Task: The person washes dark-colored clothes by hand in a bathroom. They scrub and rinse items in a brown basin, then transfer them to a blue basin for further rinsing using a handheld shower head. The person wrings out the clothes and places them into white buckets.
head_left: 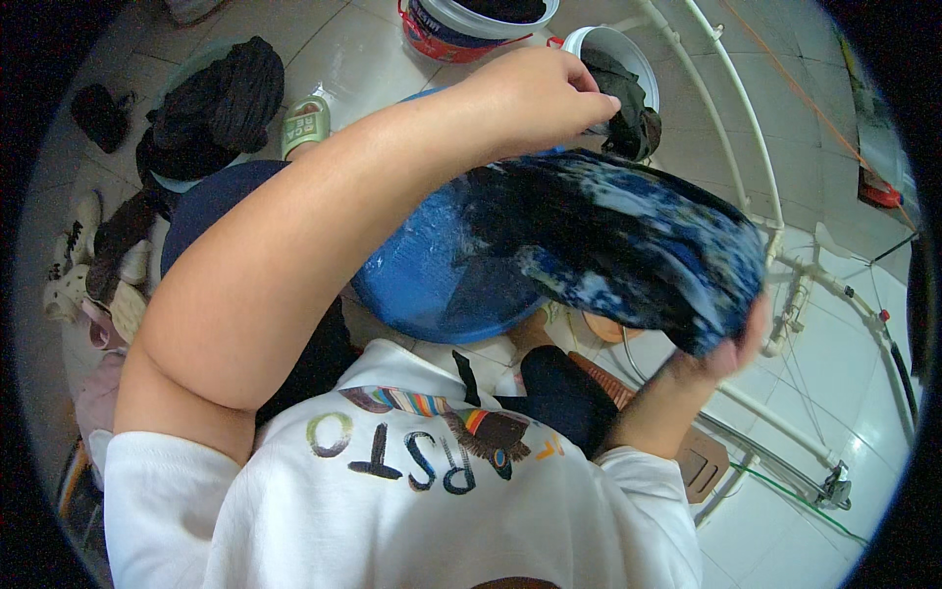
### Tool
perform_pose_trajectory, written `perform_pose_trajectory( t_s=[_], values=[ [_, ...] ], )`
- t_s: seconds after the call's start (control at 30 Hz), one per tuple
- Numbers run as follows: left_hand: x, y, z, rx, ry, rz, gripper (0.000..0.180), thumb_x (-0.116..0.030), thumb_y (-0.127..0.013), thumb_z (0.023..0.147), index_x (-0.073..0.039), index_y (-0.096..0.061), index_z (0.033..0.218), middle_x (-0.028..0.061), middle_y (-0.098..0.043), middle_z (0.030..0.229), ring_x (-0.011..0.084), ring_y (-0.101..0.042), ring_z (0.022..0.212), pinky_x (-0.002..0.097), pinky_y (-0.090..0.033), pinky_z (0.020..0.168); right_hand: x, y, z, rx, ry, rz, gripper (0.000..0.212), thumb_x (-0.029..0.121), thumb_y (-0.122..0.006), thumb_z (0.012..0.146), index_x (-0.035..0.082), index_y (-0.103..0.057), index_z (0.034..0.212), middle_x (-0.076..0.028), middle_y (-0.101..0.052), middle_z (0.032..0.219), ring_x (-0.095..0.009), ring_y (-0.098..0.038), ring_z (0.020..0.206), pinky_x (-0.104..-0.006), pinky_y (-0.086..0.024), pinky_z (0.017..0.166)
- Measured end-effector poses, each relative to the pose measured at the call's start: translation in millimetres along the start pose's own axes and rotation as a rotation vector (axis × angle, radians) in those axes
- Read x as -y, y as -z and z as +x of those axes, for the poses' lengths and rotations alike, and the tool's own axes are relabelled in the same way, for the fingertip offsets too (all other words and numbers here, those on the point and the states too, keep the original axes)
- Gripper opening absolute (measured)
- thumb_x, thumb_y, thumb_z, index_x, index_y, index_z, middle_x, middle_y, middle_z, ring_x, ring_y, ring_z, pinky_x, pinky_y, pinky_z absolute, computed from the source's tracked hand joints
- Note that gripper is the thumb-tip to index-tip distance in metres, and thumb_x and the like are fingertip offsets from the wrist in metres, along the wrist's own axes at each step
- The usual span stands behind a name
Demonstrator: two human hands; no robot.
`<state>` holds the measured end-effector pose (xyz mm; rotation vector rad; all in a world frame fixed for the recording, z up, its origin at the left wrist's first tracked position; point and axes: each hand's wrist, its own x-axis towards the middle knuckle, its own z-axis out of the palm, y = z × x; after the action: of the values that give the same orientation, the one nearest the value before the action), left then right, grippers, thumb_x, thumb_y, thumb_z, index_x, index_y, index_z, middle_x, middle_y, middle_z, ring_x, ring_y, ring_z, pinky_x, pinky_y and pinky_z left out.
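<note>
A wet, dark cloth with blue and white blotches (638,236) stretches over the blue basin (417,294). My right hand (734,344) grips its right end, fingers partly hidden behind the fabric. My left arm reaches across the basin. At its end my left hand (540,98) is closed, with the fingers curled toward the thumb. What it pinches, if anything, I cannot make out. Just beside those fingers, a dark grey garment (623,98) hangs over the rim of a tipped white bucket (648,74). Wet fabric also lies inside the basin.
Another bucket (442,39), with dark contents, stands at the top. On the left, dark clothes (221,98) heap over a pale tub. Shoes (74,285) lie at the far left. White pipes (731,118) run along the right, with a metal fitting (836,486) low down.
</note>
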<state>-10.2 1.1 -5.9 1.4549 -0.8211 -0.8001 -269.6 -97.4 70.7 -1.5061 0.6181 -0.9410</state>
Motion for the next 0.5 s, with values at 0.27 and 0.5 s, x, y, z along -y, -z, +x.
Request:
perform_pose_trajectory(
  t_s=[0.27, 0.5],
  values=[
    [5.1, -1.1, -1.5, 0.01, 0.013, 0.02, 0.035, -0.033, -0.06, 0.076, 0.001, -0.064, 0.085, 0.0124, -0.064, 0.075, 0.0206, -0.061, 0.07, 0.031, -0.048, 0.066, -157.3, -40.5, 6.3, 0.641, -0.279, -0.678, 0.033, 0.014, -0.064, 0.079, 0.003, -0.058, 0.109, -0.014, -0.056, 0.109, -0.027, -0.052, 0.103, -0.0298, -0.039, 0.091],
    [-6.1, -1.9, -6.1, 0.15, 0.158, 0.047, 0.033, -0.026, -0.059, 0.083, 0.001, -0.058, 0.103, 0.0055, -0.061, 0.092, 0.0111, -0.054, 0.085, 0.0243, -0.043, 0.077, -288.0, -79.8, -26.2, 0.766, 0.079, -1.092, 0.072, 0.046, -0.068, 0.066, 0.023, -0.041, 0.129, -0.022, -0.026, 0.136, -0.045, -0.025, 0.122, -0.0597, -0.024, 0.095]
  ],
)
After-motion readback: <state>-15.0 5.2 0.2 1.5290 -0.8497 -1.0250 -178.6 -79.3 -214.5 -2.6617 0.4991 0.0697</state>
